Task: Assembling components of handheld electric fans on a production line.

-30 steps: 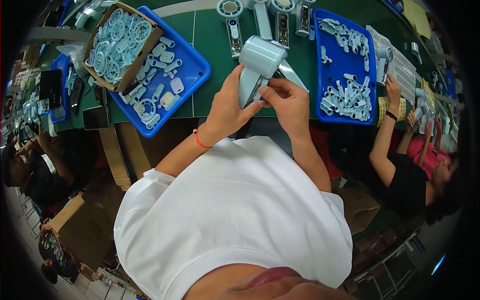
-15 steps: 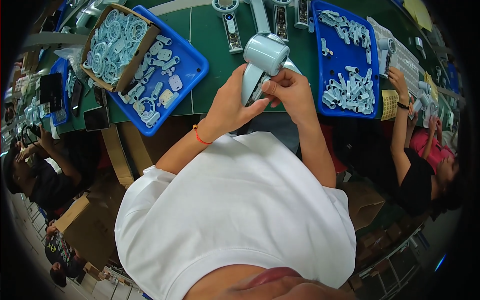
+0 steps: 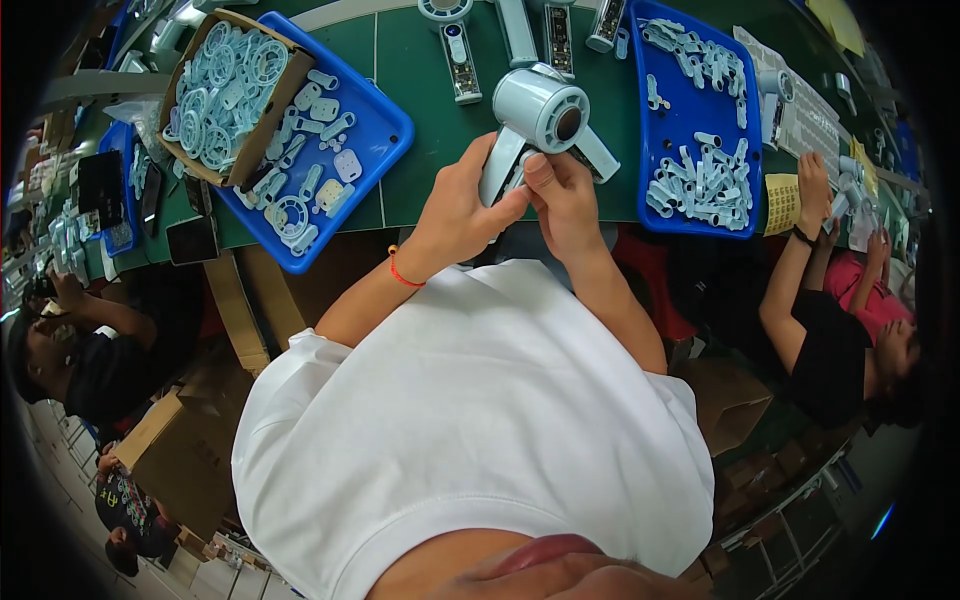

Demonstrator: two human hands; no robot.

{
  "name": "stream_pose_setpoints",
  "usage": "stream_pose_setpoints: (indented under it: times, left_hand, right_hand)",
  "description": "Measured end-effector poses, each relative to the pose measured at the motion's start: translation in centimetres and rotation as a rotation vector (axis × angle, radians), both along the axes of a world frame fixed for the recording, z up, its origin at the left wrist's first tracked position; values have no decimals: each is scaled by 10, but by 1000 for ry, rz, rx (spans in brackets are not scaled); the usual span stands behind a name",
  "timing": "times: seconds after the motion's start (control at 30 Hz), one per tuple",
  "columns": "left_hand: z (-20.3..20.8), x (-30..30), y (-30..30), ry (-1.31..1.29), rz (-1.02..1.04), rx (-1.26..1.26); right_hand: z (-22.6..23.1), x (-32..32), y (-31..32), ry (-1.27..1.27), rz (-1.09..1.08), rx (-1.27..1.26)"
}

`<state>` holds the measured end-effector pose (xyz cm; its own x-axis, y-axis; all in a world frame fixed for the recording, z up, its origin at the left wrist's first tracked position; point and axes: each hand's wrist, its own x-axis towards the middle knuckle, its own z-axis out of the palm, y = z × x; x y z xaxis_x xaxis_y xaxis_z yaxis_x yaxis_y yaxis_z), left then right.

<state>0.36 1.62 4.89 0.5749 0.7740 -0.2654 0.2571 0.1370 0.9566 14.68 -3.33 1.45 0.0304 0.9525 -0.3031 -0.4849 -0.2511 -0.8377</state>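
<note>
A pale blue handheld fan (image 3: 528,103) is tilted above the bench in front of me, its round grille end facing right. My left hand (image 3: 452,212) is closed around the fan's handle from the left. My right hand (image 3: 570,208) grips the handle's lower part, its thumb pressed on the front, near a small pale piece (image 3: 527,157) on the handle. The fingers hide the handle's lower end. Just behind and to the right, another pale blue handle-shaped part (image 3: 598,158) lies on the green bench (image 3: 410,130).
Several fans with open handles, one a fan body (image 3: 460,60), lie along the far side. At left, a blue tray (image 3: 385,135) bears a cardboard box (image 3: 285,95) of ring parts. At right, another blue tray (image 3: 690,120) holds small handle pieces. Co-workers sit on both sides.
The fan has turned so its round grille end shows, facing right. My right hand has shifted slightly left and down along the handle. A co-worker's hand at right has drawn away from a fan.
</note>
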Motion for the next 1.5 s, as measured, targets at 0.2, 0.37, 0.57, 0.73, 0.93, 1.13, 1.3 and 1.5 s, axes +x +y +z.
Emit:
stream_pose_setpoints:
  times: [0.2, 0.37, 0.57, 0.73, 0.93, 1.13, 1.3, 1.5]
  left_hand:
    - [-10, -5, 1, -173, -9, -173]
    - [-34, -13, -6, -20, -20, 600]
    - [-46, -48, -30, -99, 273, 590]
    - [-15, -49, 2, -155, 242, 1025]
    - [31, 20, 162, -50, -14, 1009]
    - [-27, 85, 315, 590, -56, 1036]
    - [-72, 118, 364, 733, -256, 975]
    - [-61, 123, 356, 727, -265, 971]
  right_hand:
    - [7, 1, 11, -117, 88, 55]
    - [0, -11, 11, -343, 98, 60]
    - [-58, -20, 16, -933, -86, 634]
    - [-35, -16, 24, -508, -321, 988]
    - [-48, 2, -6, -833, 24, 463]
    - [1, 72, -66, -877, -236, 159]
    - [-23, 94, -72, -704, -372, -51]
    - [-32, 95, -47, -664, -490, 75]
